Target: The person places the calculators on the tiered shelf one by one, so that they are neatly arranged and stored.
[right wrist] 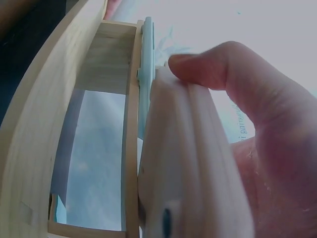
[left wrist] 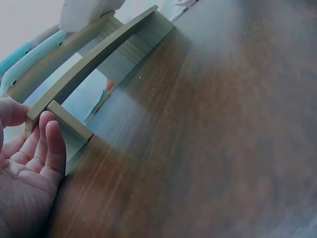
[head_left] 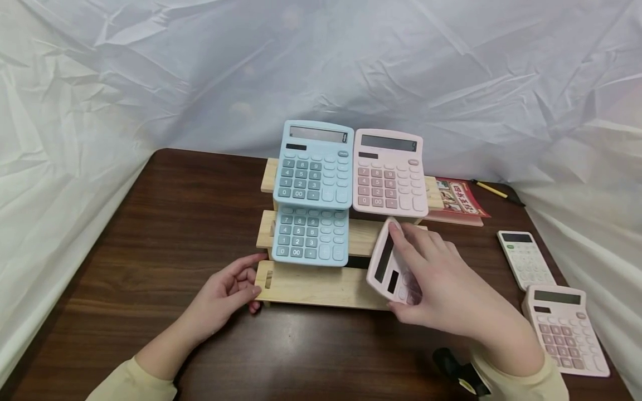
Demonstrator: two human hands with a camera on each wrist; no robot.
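Note:
My right hand [head_left: 436, 273] grips a pink calculator [head_left: 385, 267], tilted over the right part of a stepped wooden rack [head_left: 321, 285]. In the right wrist view the thumb presses on the edge of this calculator [right wrist: 193, 158], close beside the rack's boards [right wrist: 34, 134]. My left hand [head_left: 223, 295] pinches the left end of the rack's lowest board, thumb above and fingers beneath, as the left wrist view shows at the board end [left wrist: 37, 111]. A blue calculator [head_left: 313, 164] and a pink calculator [head_left: 390, 172] stand on the top step. Below, another blue calculator [head_left: 311, 236] rests on the middle step, its upper part hidden.
At the right of the brown table [head_left: 125, 234] lie a white calculator [head_left: 525, 259] and another pink calculator [head_left: 567, 328]. Behind the rack are a red printed booklet [head_left: 458, 197] and a yellow-and-black pen [head_left: 491, 189]. White sheeting [head_left: 225, 72] encloses the table.

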